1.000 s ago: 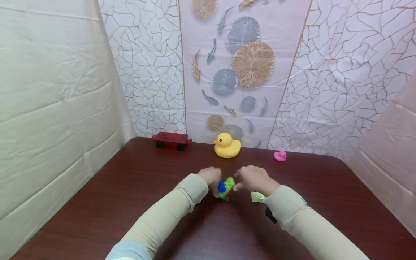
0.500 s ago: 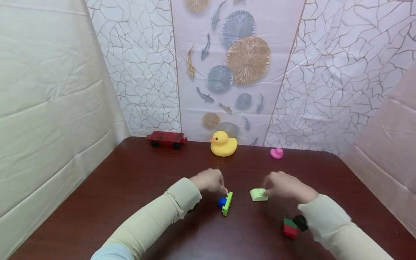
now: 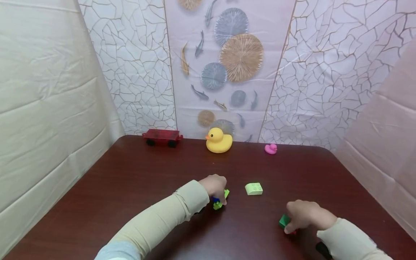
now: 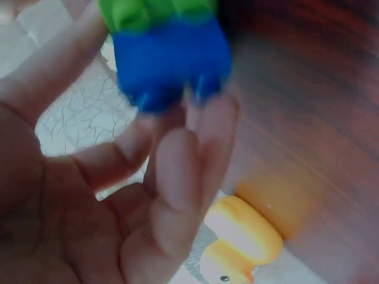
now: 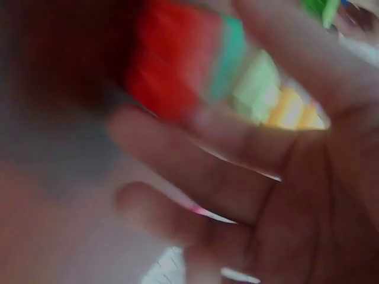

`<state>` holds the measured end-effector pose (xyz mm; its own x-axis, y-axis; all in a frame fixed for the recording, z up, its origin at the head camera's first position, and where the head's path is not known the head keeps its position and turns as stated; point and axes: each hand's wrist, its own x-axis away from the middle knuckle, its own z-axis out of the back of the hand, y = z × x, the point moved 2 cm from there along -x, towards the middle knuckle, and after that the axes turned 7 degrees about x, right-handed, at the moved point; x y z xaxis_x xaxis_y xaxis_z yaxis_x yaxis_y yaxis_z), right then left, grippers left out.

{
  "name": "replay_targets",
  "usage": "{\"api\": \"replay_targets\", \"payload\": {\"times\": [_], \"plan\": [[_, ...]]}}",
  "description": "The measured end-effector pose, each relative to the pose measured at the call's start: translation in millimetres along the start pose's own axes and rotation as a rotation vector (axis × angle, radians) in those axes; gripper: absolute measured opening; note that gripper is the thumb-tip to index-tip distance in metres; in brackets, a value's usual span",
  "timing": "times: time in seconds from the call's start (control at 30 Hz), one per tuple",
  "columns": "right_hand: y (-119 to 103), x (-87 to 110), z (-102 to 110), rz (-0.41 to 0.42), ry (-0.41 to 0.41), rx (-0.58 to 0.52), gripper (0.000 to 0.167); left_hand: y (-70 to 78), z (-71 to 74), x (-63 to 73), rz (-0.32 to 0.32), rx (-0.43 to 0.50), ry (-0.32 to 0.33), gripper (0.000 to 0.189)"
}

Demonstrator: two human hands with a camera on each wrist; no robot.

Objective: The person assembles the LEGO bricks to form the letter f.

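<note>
My left hand [image 3: 215,186] is at the middle of the table, its thumb and fingers around a small piece made of a blue toy brick [image 4: 172,59] with a lime-green brick [image 4: 157,12] joined to it. Farther right and closer to the front, my right hand [image 3: 308,215] pinches a red toy brick [image 5: 169,59] joined to a green brick [image 3: 284,220]. Between the two hands lies a pale green brick [image 3: 254,189] with a curved end and studs on top. Fingers cover much of both held pieces in the head view.
Along the back edge stand a red wheeled toy wagon [image 3: 162,135], a yellow rubber duck [image 3: 219,142] and a small pink duck [image 3: 271,148]. Behind the dark wooden table [image 3: 156,173] hangs a patterned cloth [image 3: 242,57], with pale cloth at both sides.
My right hand has left the middle, passed the pale green brick and come to the red-green piece lying at the front right. My left hand has taken hold of the blue-lime piece.
</note>
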<state>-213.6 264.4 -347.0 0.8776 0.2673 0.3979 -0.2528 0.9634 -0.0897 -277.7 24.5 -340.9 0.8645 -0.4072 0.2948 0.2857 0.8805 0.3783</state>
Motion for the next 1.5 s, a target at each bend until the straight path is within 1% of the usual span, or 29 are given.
{"api": "replay_targets", "payload": {"times": [0.07, 0.1, 0.17, 0.23, 0.33, 0.43, 0.5, 0.6, 0.67, 0.73, 0.8, 0.9, 1.0, 1.1, 1.2, 1.33, 1.43, 1.5], "plan": [[-4, -1.5, -2, -0.003, 0.055, 0.054, 0.030, -1.5, -0.1, 1.2, -0.024, -0.024, 0.031, 0.024], [-7, -2.6, -2, 0.001, 0.075, 0.067, 0.027, -2.3, -0.3, 1.8, -0.038, -0.038, 0.048, 0.023], [-14, -5.7, 1, 0.019, 0.108, 0.073, 0.021, -4.4, -0.9, 3.1, -0.050, -0.037, 0.066, 0.025], [-23, -8.9, 6, 0.041, 0.140, 0.073, 0.025, -6.4, -1.1, 4.2, -0.055, -0.028, 0.073, 0.027], [-42, -15.8, 13, 0.086, 0.209, 0.074, 0.027, -9.1, -2.4, 6.0, -0.042, -0.006, 0.080, 0.032], [-62, -25.2, 16, 0.128, 0.294, 0.104, 0.025, -10.7, -6.1, 9.9, -0.012, -0.004, 0.077, 0.037], [-74, -32.4, 16, 0.158, 0.330, 0.131, 0.025, -11.2, -9.0, 13.9, 0.001, -0.011, 0.075, 0.037], [-89, -42.6, 15, 0.194, 0.355, 0.176, 0.026, -13.9, -14.5, 15.7, -0.008, -0.006, 0.056, 0.031], [-96, -48.1, 16, 0.217, 0.361, 0.199, 0.026, -18.6, -15.5, 14.8, -0.016, 0.009, 0.047, 0.025], [-101, -52.8, 17, 0.246, 0.373, 0.212, 0.025, -25.2, -13.8, 12.2, 0.000, 0.044, 0.026, 0.021], [-105, -58.0, 18, 0.267, 0.374, 0.202, 0.024, -32.4, -8.2, 8.9, 0.025, 0.085, 0.023, 0.019], [-109, -67.2, 18, 0.281, 0.355, 0.133, 0.024, -39.3, 5.6, 4.0, 0.046, 0.150, 0.035, 0.023], [-110, -77.1, 18, 0.271, 0.323, 0.032, 0.022, -41.4, 18.9, 0.9, 0.024, 0.220, 0.058, 0.027], [-111, -86.3, 17, 0.250, 0.321, -0.048, 0.024, -41.1, 28.1, -0.2, 0.005, 0.273, 0.073, 0.031], [-113, -93.8, 15, 0.216, 0.327, -0.145, 0.027, -40.5, 32.6, -0.8, -0.009, 0.282, 0.093, 0.032], [-115, -100.6, 12, 0.175, 0.340, -0.304, 0.035, -40.8, 34.7, -2.4, -0.027, 0.295, 0.113, 0.029], [-116, -103.2, 9, 0.174, 0.340, -0.428, 0.046, -41.0, 35.4, -3.4, -0.037, 0.309, 0.119, 0.028], [-115, -103.2, 9, 0.165, 0.324, -0.498, 0.056, -40.8, 35.6, -3.8, -0.042, 0.313, 0.119, 0.029]]}}
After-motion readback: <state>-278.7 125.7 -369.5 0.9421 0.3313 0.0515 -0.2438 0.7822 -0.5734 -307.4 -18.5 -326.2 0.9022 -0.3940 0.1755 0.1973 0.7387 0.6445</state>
